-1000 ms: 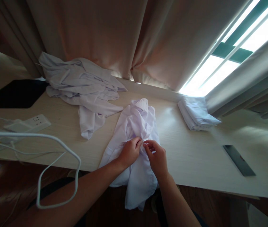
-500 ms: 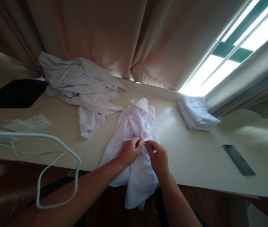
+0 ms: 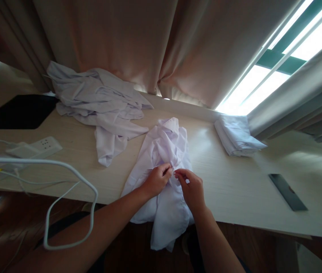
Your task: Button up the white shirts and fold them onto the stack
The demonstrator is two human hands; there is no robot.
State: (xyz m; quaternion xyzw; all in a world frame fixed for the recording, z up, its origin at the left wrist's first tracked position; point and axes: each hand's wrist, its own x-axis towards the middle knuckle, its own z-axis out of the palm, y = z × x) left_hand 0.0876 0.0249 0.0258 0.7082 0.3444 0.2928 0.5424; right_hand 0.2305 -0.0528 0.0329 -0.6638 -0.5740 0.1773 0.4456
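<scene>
A white shirt [image 3: 163, 144] with a collar at its far end lies rumpled on the desk, its lower part hanging over the front edge. My left hand [image 3: 158, 179] is closed, pinching the shirt's cloth near the middle of its front. Close beside it, my right hand [image 3: 190, 185] pinches the same spot between thumb and fingers. The fingertips almost meet; whatever small detail of the shirt lies between them is too small to make out.
Crumpled white clothes [image 3: 101, 98] lie at the back left, a folded white stack [image 3: 239, 134] at the back right. A dark phone [image 3: 288, 192] is on the right. A power strip [image 3: 40, 148], a looping white cable [image 3: 92, 189] and a black mat [image 3: 18, 112] are on the left.
Both hands stay at the same place on the shirt, with only slight finger movement. The view has shifted very slightly; everything else stays put.
</scene>
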